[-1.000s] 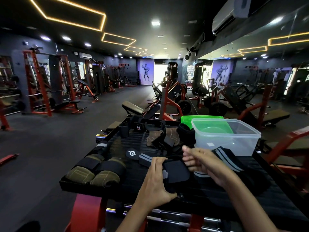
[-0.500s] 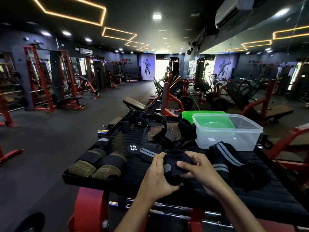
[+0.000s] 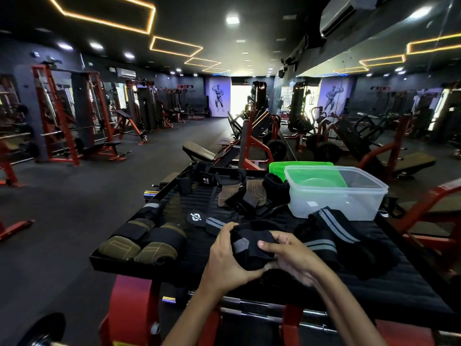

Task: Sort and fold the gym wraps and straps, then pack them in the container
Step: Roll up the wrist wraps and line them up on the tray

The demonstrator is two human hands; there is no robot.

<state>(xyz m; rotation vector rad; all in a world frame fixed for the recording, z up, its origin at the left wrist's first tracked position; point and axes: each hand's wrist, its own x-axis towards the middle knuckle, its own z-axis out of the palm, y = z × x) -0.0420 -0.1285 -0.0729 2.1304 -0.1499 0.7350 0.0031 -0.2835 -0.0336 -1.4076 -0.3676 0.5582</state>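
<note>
Both hands hold a rolled black wrap [image 3: 252, 248] with a grey stripe above the near middle of a black padded surface [image 3: 389, 285]. My left hand [image 3: 227, 258] grips its left side and my right hand [image 3: 289, 255] curls over its right side. Loose black wraps with grey stripes [image 3: 331, 236] lie just right of my hands. A clear plastic container [image 3: 334, 193] stands at the back right, with its green lid [image 3: 299, 166] behind it. Two olive and black rolled pads [image 3: 139, 243] lie at the left. Brown and black straps [image 3: 239, 196] are heaped at the back.
The padded surface rests on a red machine frame [image 3: 132, 310] with a chrome bar [image 3: 249, 303] under its near edge. Red gym machines and benches [image 3: 252, 146] stand behind and on both sides. The dark floor [image 3: 74, 208] stretches away to the left.
The wrap went from a flat piece under my left hand to a roll held in both hands. My right hand came down from above onto the roll.
</note>
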